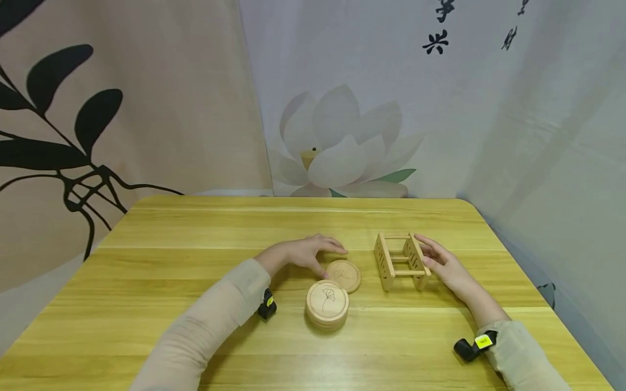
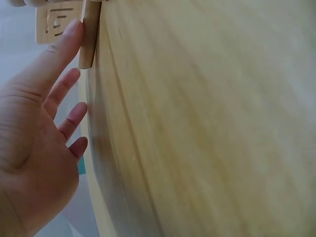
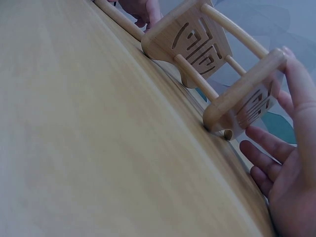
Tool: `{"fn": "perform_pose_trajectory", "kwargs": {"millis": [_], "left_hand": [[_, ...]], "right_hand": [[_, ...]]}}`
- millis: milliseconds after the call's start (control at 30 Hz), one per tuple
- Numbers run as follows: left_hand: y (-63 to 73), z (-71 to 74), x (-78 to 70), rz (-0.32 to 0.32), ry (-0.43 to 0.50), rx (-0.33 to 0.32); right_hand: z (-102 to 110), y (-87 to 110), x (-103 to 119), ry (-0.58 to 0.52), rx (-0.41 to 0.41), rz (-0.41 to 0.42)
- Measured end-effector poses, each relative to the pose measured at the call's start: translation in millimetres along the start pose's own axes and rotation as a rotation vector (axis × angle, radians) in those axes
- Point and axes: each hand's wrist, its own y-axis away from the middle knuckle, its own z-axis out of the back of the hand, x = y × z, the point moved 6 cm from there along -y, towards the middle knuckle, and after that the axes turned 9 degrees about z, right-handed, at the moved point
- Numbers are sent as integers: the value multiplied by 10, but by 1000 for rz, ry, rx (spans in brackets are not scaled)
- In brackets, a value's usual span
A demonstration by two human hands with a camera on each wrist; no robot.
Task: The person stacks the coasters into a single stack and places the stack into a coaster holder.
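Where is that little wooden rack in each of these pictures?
Head: the wooden rack is right of centre, next to the right hand.
Left wrist: top left corner, only partly visible.
Right wrist: upper right, next to the right hand again.
Shared landmark: the left hand, which shows in all three views.

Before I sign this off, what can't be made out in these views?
Head view: lower faces in the coaster stack, covered by the top coaster.
Head view: print on the larger yellow label, too small.
Left wrist view: part of the wooden rack, hidden behind the left hand.
Right wrist view: much of the left hand, cut off by the top edge.
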Motion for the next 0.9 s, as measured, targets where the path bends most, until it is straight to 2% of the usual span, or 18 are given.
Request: {"fn": "perform_pose_trajectory", "kwargs": {"millis": [167, 400, 900], "left_hand": [[-2, -8, -35, 7, -8, 23], [-33, -36, -93, -16, -22, 55], [-98, -81, -74, 40, -7, 80]], "right_hand": [[1, -3, 14, -12, -3, 6], [4, 0, 13, -21, -5, 3], [30, -10, -20, -21, -7, 1]]}}
